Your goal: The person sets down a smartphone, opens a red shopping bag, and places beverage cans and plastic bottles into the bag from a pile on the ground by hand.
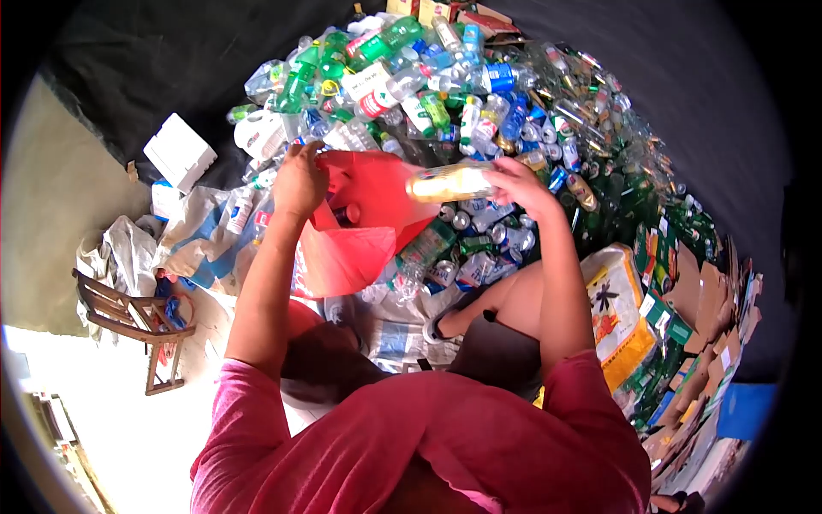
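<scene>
My left hand (301, 180) grips the upper left edge of a red bag (351, 253), which hangs with its mouth spread. Inside the bag a red can (352, 213) shows. To the right of the bag, my right hand (521, 186) holds a gold can (449, 183) on its side, its far end at the bag's right edge. The can is slightly blurred. Behind and below both hands lies a heap of plastic bottles (385, 43) and cans (514, 238).
A wooden chair (128, 313) and a white foam box (180, 152) stand at the left. A yellow and white sack (616, 313) lies at the right, beside flattened cardboard (709, 308). Green glass bottles (612, 201) lie at the back right. My legs are below the bag.
</scene>
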Motion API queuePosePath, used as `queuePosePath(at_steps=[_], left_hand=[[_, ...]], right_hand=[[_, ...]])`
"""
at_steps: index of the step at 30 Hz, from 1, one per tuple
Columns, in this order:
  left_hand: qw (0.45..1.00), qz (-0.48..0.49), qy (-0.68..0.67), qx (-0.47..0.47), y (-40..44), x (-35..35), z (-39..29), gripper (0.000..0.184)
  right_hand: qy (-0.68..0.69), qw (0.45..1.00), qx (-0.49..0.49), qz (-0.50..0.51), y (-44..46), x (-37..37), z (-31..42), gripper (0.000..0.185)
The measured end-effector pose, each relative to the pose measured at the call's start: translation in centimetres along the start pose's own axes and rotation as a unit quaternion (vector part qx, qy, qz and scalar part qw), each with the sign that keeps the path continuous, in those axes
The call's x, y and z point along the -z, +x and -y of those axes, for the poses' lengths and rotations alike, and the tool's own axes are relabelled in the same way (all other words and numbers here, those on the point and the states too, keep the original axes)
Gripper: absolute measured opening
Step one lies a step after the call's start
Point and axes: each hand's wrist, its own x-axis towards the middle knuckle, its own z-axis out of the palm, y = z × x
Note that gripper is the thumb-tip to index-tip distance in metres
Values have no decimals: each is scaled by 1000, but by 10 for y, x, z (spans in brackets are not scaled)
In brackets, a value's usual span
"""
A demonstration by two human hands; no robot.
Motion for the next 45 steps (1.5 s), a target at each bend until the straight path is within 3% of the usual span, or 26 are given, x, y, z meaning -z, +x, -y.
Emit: queuePosePath(at_steps=[4,6,8,9,13,16,19,23,26,28,32,37,41,45], left_hand=[[1000,-7,2,1,3,-2,-15,34],[999,-10,-28,-39,2,-5,-18,32],[998,-15,-29,-46,1,-6,-22,31],[998,-10,-37,-55,1,-7,-23,31],[997,-19,-46,-58,1,-13,-18,29],[997,-68,-38,3,6,-7,-6,27],[994,-104,7,42,19,6,29,28],[978,-194,15,77,28,29,71,28],[950,-272,-5,155,31,47,84,27],[930,-326,-19,169,29,59,82,27],[910,-391,-2,141,24,68,76,30],[925,-350,3,149,25,61,83,31],[916,-366,7,163,28,63,94,32],[904,-395,18,162,25,71,115,32]], right_hand=[[-51,998,16,35,23,-58,2,40],[-83,991,101,27,53,-94,-29,52],[-203,967,152,18,62,-124,-28,63],[-232,965,120,19,54,-137,-14,66],[-197,954,201,99,77,-179,-40,61],[-227,938,249,76,61,-177,-16,54],[-133,958,252,16,46,-146,-2,42],[-138,965,192,-110,65,-102,-29,30],[-128,980,109,-108,66,-80,-47,27],[-217,964,107,-109,83,-69,-83,28],[-325,942,51,-64,65,-62,-98,28],[-389,921,-1,-26,66,-54,-119,31],[-406,912,29,-55,69,-53,-124,31],[-393,918,-29,-41,75,-53,-127,30]])
